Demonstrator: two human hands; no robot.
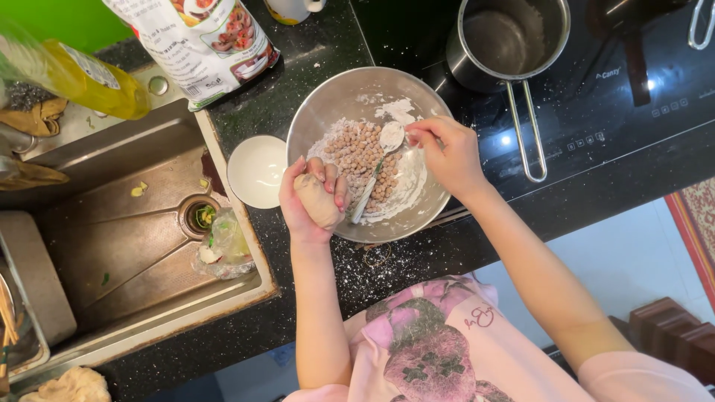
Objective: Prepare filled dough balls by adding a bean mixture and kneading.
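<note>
Pink printed shirt [439, 350] nearest the camera, both forearms reaching up to a steel bowl [339, 97] on the black speckled surface [402, 260]. Left hand [313, 197] closed round a tan dough lump [319, 199], held over the bowl's near rim. Right hand [447, 152], fingers [417, 134] pinched shut at the top of a white spoon [383, 152] lying in the bowl; whether they grip it or a bit of dough, can't tell. Small dough balls [361, 156] heaped in flour [402, 190].

Risks, as a judgement: bowl sits near the surface edge, so a push could tip it; flour already spilled outside; the dough lump could drop; sink [134, 246] and small white dish [257, 171] lie close on the left.
</note>
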